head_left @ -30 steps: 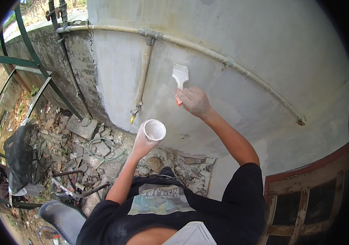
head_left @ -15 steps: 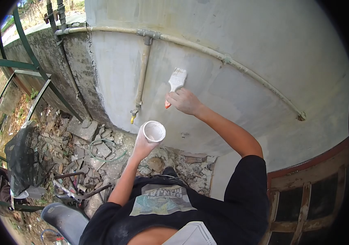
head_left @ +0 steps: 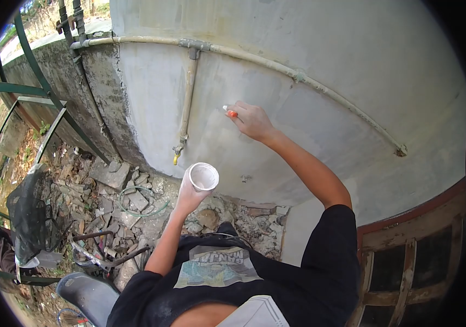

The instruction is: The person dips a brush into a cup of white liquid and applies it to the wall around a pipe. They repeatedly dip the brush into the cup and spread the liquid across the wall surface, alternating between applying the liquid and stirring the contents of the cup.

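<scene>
My right hand (head_left: pixel 252 121) is closed around a paintbrush (head_left: pixel 232 114) close to the wall (head_left: pixel 276 147). Only the orange end of its handle and a small white part show; the bristles are hidden by my hand. My left hand (head_left: pixel 190 197) is wrapped round a white paint cup (head_left: pixel 204 176), held upright below the yellow-handled tap (head_left: pixel 176 157). White paint coats the cup's inside. Whitish smears cover both hands. Behind them the wall is patchy grey and white.
A pipe (head_left: pixel 255 60) runs across the wall, with a branch down to the tap. Rubble (head_left: pixel 118 201) covers the ground at the wall's foot. On the left stand a green metal frame (head_left: pixel 31 54), a black mesh bag (head_left: pixel 28 212) and a grey chair (head_left: pixel 88 297). A wooden-framed door (head_left: pixel 407 267) is at lower right.
My right hand has turned and risen slightly, so the brush's white bristles, visible before, are now hidden. The cup in my left hand has stayed nearly in place.
</scene>
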A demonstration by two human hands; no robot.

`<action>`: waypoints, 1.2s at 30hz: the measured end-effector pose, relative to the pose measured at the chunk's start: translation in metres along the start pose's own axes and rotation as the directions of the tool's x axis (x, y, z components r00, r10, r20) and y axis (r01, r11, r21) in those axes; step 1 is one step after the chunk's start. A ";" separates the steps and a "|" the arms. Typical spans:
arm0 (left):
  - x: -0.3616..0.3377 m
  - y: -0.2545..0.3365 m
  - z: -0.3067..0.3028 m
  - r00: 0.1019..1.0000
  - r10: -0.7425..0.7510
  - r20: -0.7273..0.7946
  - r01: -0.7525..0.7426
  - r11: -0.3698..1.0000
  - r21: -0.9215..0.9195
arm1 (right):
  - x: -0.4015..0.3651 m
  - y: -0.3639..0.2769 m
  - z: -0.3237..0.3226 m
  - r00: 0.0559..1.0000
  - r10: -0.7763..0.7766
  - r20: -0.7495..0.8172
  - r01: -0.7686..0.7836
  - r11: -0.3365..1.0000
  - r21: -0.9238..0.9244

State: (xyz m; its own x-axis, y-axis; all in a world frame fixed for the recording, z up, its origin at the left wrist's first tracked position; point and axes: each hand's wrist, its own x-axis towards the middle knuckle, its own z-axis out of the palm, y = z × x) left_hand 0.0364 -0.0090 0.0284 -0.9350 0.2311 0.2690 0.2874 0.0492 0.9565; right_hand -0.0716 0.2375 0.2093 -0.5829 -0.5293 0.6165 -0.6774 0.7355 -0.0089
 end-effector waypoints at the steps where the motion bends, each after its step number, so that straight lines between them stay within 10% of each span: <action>1: 0.000 0.002 0.001 1.000 0.009 0.005 -0.009 1.000 0.002 | 0.006 0.008 -0.005 0.998 0.052 0.022 -0.053 0.998 0.019; 8: -0.002 0.000 -0.001 1.000 0.019 0.008 -0.019 1.000 0.005 | 0.044 0.034 -0.045 0.951 0.305 0.048 -0.308 0.947 0.090; 24: -0.002 0.004 0.000 1.000 -0.001 0.011 0.001 1.000 -0.021 | 0.076 0.070 -0.070 0.934 0.356 0.002 -0.348 0.912 0.216; 26: -0.002 0.000 0.000 1.000 0.011 0.003 -0.011 1.000 -0.014 | 0.084 0.074 -0.081 0.838 0.526 0.146 -0.546 0.813 0.202; 36: -0.006 0.000 -0.006 0.999 0.008 -0.045 -0.009 1.000 -0.026 | 0.100 0.045 -0.114 0.925 0.381 -0.010 -0.379 0.922 0.085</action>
State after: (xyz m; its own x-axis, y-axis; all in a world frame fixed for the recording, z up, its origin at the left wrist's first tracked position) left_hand 0.0405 -0.0165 0.0281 -0.9412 0.1878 0.2810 0.2901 0.0224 0.9567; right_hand -0.1095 0.2661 0.3602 -0.7924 -0.2051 0.5745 -0.4419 0.8422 -0.3089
